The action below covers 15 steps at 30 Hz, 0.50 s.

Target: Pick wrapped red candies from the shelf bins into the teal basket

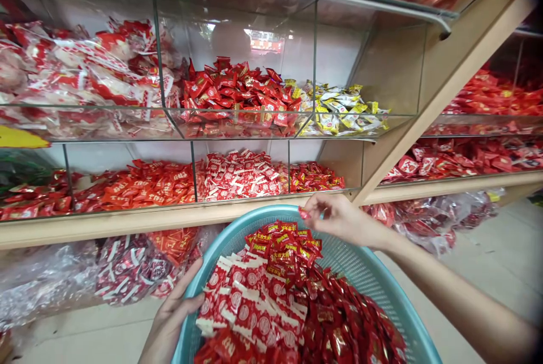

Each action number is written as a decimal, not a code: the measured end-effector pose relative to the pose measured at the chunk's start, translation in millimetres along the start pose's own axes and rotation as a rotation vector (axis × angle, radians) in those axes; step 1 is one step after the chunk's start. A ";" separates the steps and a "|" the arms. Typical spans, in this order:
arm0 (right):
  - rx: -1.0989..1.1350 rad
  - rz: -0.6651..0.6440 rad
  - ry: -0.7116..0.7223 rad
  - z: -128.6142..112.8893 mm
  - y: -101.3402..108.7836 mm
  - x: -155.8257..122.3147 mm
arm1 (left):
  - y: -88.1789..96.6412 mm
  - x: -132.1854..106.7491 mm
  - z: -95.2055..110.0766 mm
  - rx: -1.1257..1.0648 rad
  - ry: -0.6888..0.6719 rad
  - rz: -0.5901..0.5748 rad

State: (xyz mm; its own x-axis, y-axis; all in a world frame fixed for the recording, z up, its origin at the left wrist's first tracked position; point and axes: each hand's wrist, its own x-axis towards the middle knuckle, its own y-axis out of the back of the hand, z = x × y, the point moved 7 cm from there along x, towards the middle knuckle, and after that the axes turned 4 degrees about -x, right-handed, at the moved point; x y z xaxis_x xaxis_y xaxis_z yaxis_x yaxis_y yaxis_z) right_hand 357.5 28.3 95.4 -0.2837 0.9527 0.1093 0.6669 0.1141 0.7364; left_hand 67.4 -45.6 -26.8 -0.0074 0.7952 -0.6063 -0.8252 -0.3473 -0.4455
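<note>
A teal plastic basket (360, 273) sits in front of me, heaped with small red and red-and-white wrapped candies (271, 296). My left hand (173, 313) grips the basket's near-left rim, thumb inside against the sweets. My right hand (339, 218) hovers above the basket's far rim, fingers pinched on one small red candy (304, 214). Just beyond stands the lower glass shelf bin of red candies (314, 176).
Glass-fronted shelf bins hold red candies (241, 92), yellow-and-white candies (339, 109) and larger clear-wrapped snacks (80, 75). Clear plastic bags of sweets (131, 268) lie on the floor under the wooden shelf edge (169, 219). A slanted wooden post (441, 86) divides the shelving.
</note>
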 end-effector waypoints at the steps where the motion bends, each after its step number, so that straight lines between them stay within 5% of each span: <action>1: -0.115 -0.007 0.049 -1.6 -11.9 1.0 | 0.2 -0.8 0.8 0.003 -0.003 0.011; 6: -0.573 -0.104 0.225 -4.3 -57.9 6.6 | 2.6 -0.6 2.1 0.022 -0.008 0.021; 15: -0.655 -0.201 0.274 -4.9 -78.7 6.9 | 5.3 2.0 -0.2 0.002 0.005 0.018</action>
State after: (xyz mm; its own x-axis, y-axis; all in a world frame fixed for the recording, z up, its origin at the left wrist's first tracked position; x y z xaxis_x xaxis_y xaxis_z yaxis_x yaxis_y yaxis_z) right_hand 299.7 24.5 41.5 -0.5761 0.8168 0.0302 0.0602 0.0056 0.9982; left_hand 63.2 -45.9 -30.5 -0.0193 0.7863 -0.6175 -0.8263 -0.3603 -0.4329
